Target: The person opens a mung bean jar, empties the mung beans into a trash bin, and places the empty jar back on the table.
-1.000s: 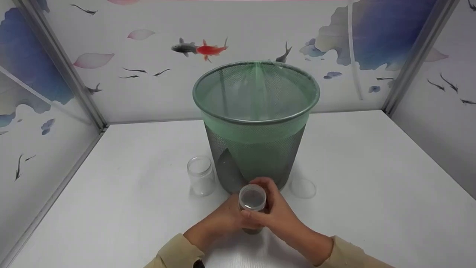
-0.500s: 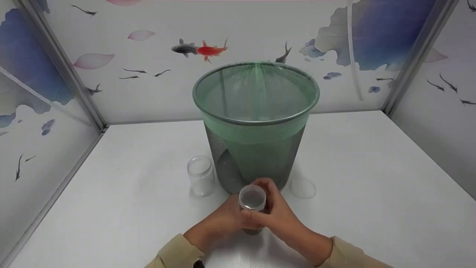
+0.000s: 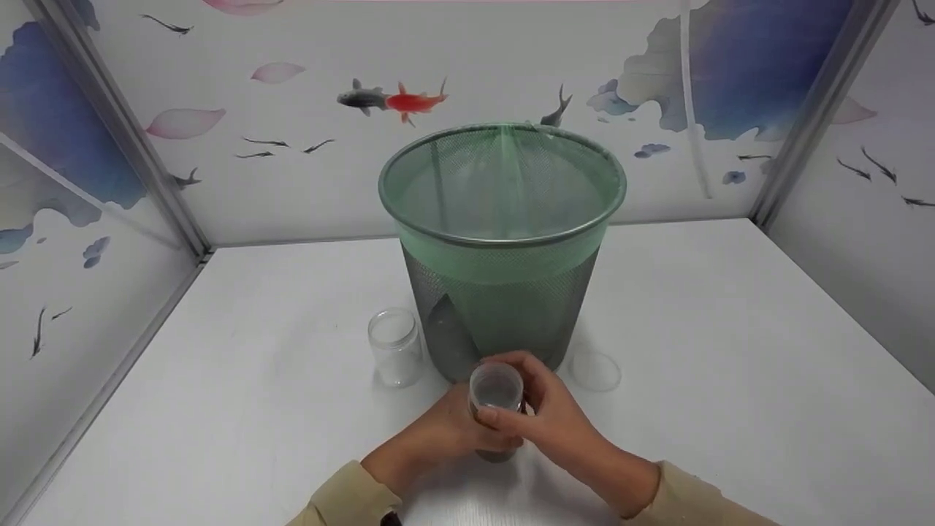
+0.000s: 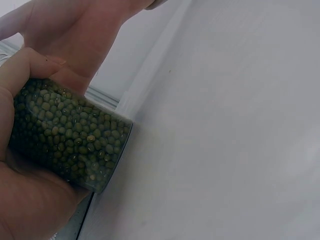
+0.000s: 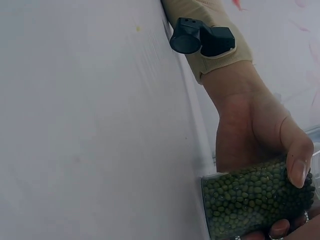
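A clear jar filled with green mung beans (image 4: 70, 132) stands upright between both hands, in front of the bin; its see-through top (image 3: 497, 385) faces up. My left hand (image 3: 445, 424) wraps round the body of this jar from the left. From the right, my right hand (image 3: 559, 420) holds the jar's upper part, thumb in front and fingers behind. In the right wrist view the beans (image 5: 245, 197) show through the jar wall, with the left thumb on it. Whether the top is a separate lid is hard to tell.
A mesh bin (image 3: 504, 292) with a green liner stands just behind the hands. Left of it is another clear jar (image 3: 395, 349) with nothing visible inside. A clear round lid (image 3: 595, 371) lies to the right on the white table (image 3: 730, 365). Printed panels enclose the table.
The right hand has shifted slightly round the jar's top, its thumb and fingers changing place a little. The left hand and the jar stay where they were.
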`<state>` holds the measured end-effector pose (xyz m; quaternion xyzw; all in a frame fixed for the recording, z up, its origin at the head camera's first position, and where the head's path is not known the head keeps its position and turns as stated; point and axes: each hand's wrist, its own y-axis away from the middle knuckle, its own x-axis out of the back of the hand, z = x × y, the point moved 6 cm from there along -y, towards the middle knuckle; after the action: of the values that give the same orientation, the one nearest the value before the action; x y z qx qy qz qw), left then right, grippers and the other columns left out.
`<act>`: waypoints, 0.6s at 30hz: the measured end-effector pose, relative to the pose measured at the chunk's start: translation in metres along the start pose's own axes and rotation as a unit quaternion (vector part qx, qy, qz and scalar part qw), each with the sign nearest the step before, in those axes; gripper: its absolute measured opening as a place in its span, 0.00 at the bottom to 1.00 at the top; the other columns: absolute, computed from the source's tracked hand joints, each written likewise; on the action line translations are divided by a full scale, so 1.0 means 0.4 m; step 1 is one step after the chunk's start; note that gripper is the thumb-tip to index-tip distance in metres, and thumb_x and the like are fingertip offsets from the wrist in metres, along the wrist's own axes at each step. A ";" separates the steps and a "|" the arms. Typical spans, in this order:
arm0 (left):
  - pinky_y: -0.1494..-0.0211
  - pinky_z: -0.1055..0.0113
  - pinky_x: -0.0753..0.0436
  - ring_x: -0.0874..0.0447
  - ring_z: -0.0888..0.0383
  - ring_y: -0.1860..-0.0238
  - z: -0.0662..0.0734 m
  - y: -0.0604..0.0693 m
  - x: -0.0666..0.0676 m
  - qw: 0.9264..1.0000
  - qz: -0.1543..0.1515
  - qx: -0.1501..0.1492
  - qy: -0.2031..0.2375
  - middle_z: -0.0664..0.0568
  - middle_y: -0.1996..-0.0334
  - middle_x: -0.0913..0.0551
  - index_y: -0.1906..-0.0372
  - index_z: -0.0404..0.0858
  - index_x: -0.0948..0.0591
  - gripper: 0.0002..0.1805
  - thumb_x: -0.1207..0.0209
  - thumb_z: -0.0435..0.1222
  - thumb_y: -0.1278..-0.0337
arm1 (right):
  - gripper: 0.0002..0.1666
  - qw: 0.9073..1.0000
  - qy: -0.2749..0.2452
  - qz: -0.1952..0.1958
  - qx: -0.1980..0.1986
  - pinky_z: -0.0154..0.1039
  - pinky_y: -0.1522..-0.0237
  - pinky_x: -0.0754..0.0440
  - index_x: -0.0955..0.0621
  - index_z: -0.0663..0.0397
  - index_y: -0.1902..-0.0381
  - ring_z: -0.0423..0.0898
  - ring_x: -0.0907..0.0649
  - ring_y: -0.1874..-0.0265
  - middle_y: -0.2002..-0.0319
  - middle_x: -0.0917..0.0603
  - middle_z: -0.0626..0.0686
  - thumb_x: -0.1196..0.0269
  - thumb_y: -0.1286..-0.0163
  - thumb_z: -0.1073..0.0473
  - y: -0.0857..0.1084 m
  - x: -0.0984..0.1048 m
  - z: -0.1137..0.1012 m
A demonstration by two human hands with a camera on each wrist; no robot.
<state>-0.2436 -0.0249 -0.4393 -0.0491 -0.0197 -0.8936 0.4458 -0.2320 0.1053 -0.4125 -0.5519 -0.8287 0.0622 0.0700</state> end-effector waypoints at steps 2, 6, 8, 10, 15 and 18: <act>0.43 0.62 0.21 0.22 0.55 0.47 0.001 0.001 0.001 1.000 0.003 0.001 -0.004 0.51 0.44 0.20 0.34 0.36 0.25 0.35 0.25 0.33 0.47 | 0.34 1.000 0.013 0.001 0.008 0.43 0.33 0.26 0.22 0.56 0.33 0.52 0.20 0.37 0.38 0.17 0.56 0.23 0.34 0.58 0.000 0.001 -0.005; 0.43 0.63 0.21 0.21 0.56 0.48 0.002 0.002 0.002 1.000 0.008 0.001 -0.018 0.52 0.46 0.19 0.35 0.36 0.23 0.33 0.25 0.32 0.48 | 0.33 0.999 0.026 0.008 0.017 0.41 0.34 0.25 0.20 0.53 0.31 0.49 0.19 0.38 0.37 0.16 0.54 0.24 0.32 0.59 0.000 0.003 -0.011; 0.42 0.63 0.21 0.21 0.57 0.48 0.001 0.003 0.002 1.000 0.008 0.001 -0.019 0.52 0.46 0.18 0.34 0.37 0.23 0.34 0.25 0.32 0.47 | 0.33 0.999 0.026 0.014 0.023 0.40 0.35 0.25 0.20 0.53 0.30 0.48 0.18 0.38 0.37 0.16 0.54 0.25 0.32 0.60 0.002 0.004 -0.013; 0.41 0.64 0.22 0.21 0.57 0.48 0.002 0.004 0.002 1.000 0.008 -0.001 -0.018 0.53 0.46 0.18 0.34 0.37 0.23 0.34 0.24 0.32 0.47 | 0.34 0.999 0.023 0.023 0.027 0.39 0.35 0.24 0.21 0.54 0.29 0.48 0.18 0.38 0.37 0.16 0.54 0.26 0.31 0.61 0.004 0.004 -0.014; 0.45 0.65 0.23 0.22 0.59 0.53 0.000 0.004 -0.004 1.000 0.000 0.008 0.010 0.55 0.53 0.18 0.40 0.36 0.21 0.28 0.26 0.30 0.47 | 0.34 0.998 0.020 0.048 0.042 0.37 0.33 0.25 0.22 0.55 0.28 0.45 0.19 0.36 0.36 0.15 0.53 0.28 0.30 0.65 0.013 0.009 -0.023; 0.45 0.65 0.23 0.22 0.59 0.55 -0.004 0.003 -0.004 1.000 0.000 0.017 0.024 0.55 0.55 0.17 0.42 0.36 0.19 0.26 0.27 0.29 0.48 | 0.34 0.995 0.035 0.054 0.078 0.36 0.33 0.26 0.22 0.56 0.27 0.45 0.18 0.35 0.36 0.15 0.54 0.28 0.31 0.66 0.019 0.010 -0.042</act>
<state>-0.2416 -0.0245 -0.4412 -0.0197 -0.0242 -0.8941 0.4467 -0.2234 0.1123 -0.3973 -0.5908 -0.7872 0.1110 0.1379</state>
